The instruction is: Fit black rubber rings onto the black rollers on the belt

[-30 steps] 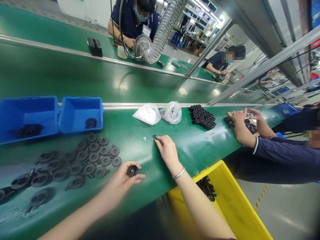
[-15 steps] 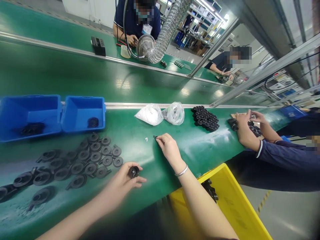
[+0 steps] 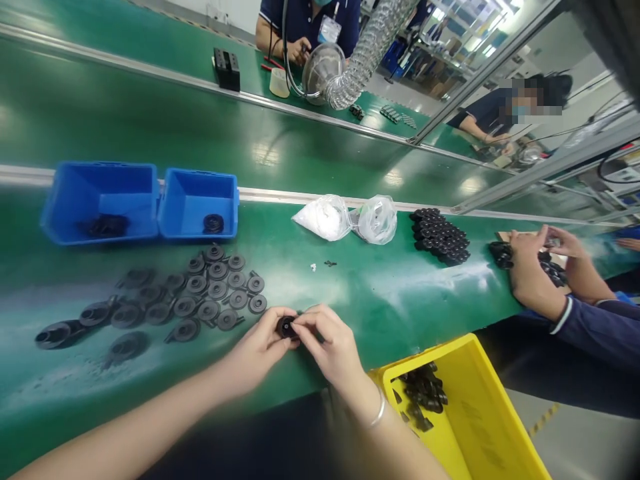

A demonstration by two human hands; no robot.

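My left hand (image 3: 255, 350) grips a small round black plastic part (image 3: 285, 327) above the near side of the green bench, its hollow face turned up. Thumb and fingers of my right hand (image 3: 334, 343) are pinched together at the right rim of this part. Whatever sits between those fingertips is too small or hidden to make out. Beyond my hands lie a few tiny black pieces (image 3: 330, 263) and some tiny white bits (image 3: 313, 267). Black disc-shaped parts with side spouts (image 3: 217, 290) are spread to the left of my left hand.
Two blue bins (image 3: 199, 230) with black rings stand at the back left. Behind my hands are a bag of white material (image 3: 325, 219) and another clear bag (image 3: 377, 221). Stacked black parts (image 3: 439, 237), a co-worker's hands (image 3: 533, 267) and a yellow crate (image 3: 480, 400) are to the right.
My right hand has left the tiny black pieces and come down-left to the black part in my left hand. The camera view has shifted, so the bench appears further right.
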